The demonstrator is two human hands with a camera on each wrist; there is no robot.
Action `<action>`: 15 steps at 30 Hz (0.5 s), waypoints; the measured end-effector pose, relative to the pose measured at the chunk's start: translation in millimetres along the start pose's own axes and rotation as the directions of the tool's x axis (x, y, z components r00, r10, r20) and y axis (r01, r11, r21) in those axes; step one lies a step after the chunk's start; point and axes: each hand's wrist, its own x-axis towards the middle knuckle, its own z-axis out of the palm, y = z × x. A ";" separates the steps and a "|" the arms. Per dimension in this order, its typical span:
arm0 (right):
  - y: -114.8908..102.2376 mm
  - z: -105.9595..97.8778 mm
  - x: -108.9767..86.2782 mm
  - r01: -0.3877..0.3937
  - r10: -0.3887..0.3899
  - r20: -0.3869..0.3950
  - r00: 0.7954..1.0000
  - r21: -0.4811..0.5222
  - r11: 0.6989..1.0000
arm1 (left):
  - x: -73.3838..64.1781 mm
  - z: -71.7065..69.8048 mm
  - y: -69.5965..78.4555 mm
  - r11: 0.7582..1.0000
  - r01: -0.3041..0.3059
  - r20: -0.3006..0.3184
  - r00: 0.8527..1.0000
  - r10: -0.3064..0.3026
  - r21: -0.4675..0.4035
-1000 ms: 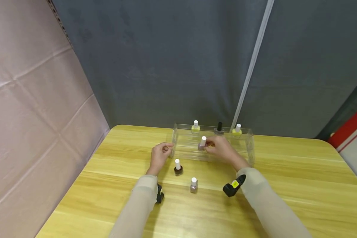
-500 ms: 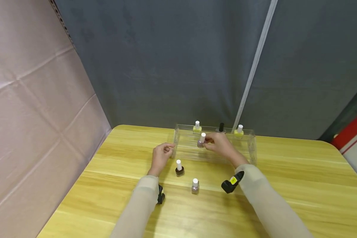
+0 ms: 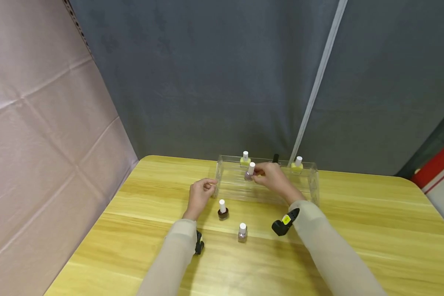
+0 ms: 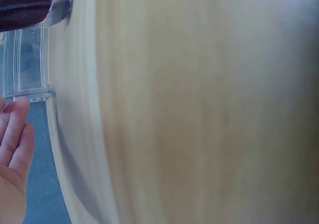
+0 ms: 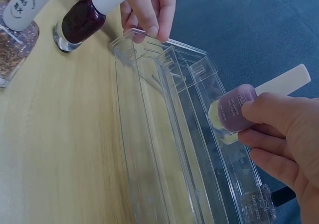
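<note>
My right hand [image 3: 275,179] pinches a mauve nail polish bottle [image 5: 233,108] by its body, between thumb and fingers. Its white cap slants upward in the right wrist view. The bottle is held over the back part of a clear stepped display rack [image 3: 240,197]. At the rack's left end, my left hand [image 3: 200,196] grips the edge with thumb and fingertips. In the back row stand a yellow nail polish bottle [image 3: 245,161], a second yellow bottle [image 3: 297,166] at the right, and a black-capped glittery bottle [image 5: 258,207], partly hidden by my right hand.
On the wooden table [image 3: 133,230], in front of the rack, stand a dark red nail polish bottle [image 3: 223,214] and a pinkish glitter bottle [image 3: 242,235], both white-capped. A grey curtain [image 3: 207,82] hangs behind the table; pink cloth [image 3: 52,135] covers the left side.
My right hand has carried the mauve bottle a little farther back over the rack, and now hides more of the black-capped bottle. The left hand stays at the rack's end.
</note>
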 end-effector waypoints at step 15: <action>2.8 4.6 5.7 -0.040 0.040 0.012 0.999 -0.006 0.999 | -1.8 1.5 4.9 1.000 0.006 0.008 1.000 -0.007 0.012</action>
